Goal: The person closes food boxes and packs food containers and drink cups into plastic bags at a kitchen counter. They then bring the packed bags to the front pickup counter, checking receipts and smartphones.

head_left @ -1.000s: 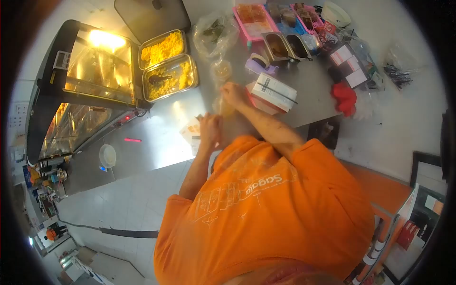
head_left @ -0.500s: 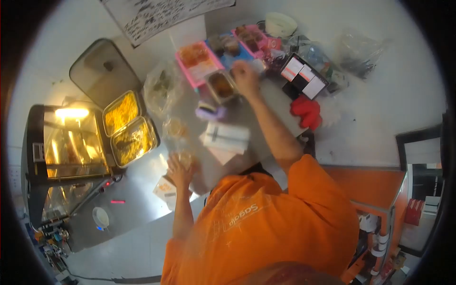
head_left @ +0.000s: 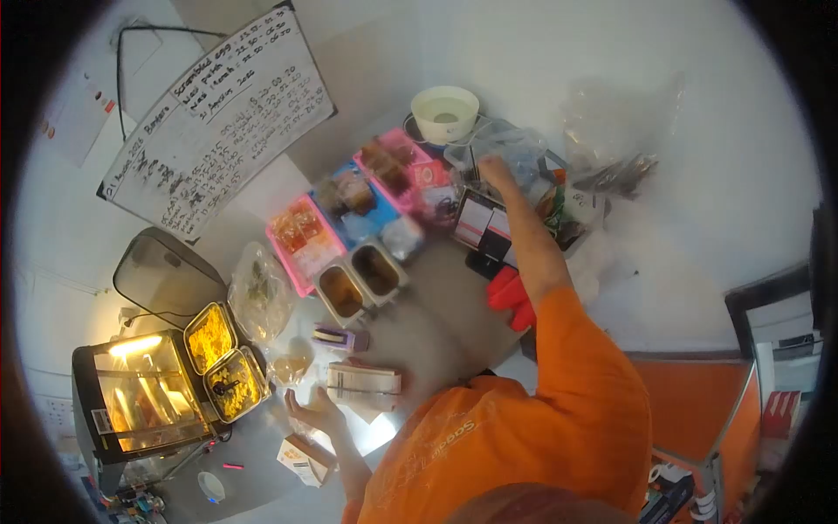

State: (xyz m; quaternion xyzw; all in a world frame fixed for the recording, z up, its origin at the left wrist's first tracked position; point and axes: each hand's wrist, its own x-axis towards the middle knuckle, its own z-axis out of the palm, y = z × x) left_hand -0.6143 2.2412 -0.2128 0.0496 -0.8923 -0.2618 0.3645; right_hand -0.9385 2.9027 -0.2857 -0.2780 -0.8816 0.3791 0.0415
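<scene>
My left hand (head_left: 316,412) is palm up with its fingers apart, holding nothing. It is over the metal counter, between a white box with orange print (head_left: 305,460) and a clear plastic pack (head_left: 290,362). A stack of white boxes (head_left: 363,387) lies to its right, below a purple tape dispenser (head_left: 340,337). At the far side my right hand (head_left: 495,170) reaches over a clear plastic bag (head_left: 515,144), just behind the tablet (head_left: 483,220). Its fingers look closed near a thin dark stick; what they hold, if anything, is too small to tell.
Two metal tubs of sauce (head_left: 377,269) stand by the pink basket (head_left: 305,244). Trays of yellow food (head_left: 236,384) sit beside the lit warmer (head_left: 144,393). Red gloves (head_left: 511,298) lie below the tablet. A whiteboard (head_left: 218,122) stands behind.
My right hand has moved from the counter past the sauce tubs to the plastic bag behind the tablet. My left hand has let go of the plastic pack and turned up. The view has shifted.
</scene>
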